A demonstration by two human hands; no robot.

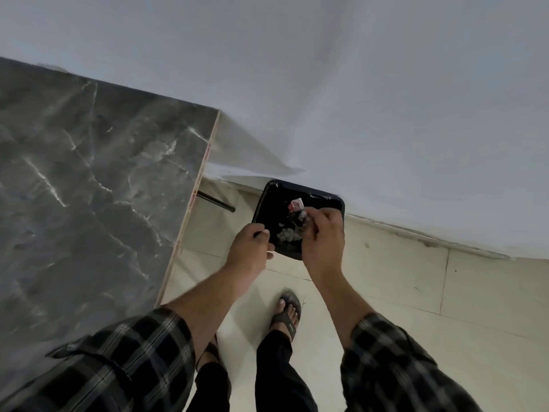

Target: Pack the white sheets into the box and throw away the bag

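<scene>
**Currently: Both Hands at the Bin Opening**

Presently the black rectangular plastic waste bin (323, 199), lined with a glossy black liner, stands on the pale tiled floor (386, 292) against the white wall (356, 84), just beside the edge of the grey marble-patterned tabletop (89, 173); the left hand (249, 251) is closed on the bin's near-left rim, thumb at the outer side; the right hand (320, 233) is held over the bin opening, fingers pinched on a crumpled clear plastic bag with red print (297, 209); the bag sits at the fingertips, directly above the bin interior and between both hands; pale crumpled scraps lie inside the bin below it; both forearms emerge from dark plaid sleeves (133, 367); a foot in a dark sandal (286, 313) stands near the bin.
</scene>
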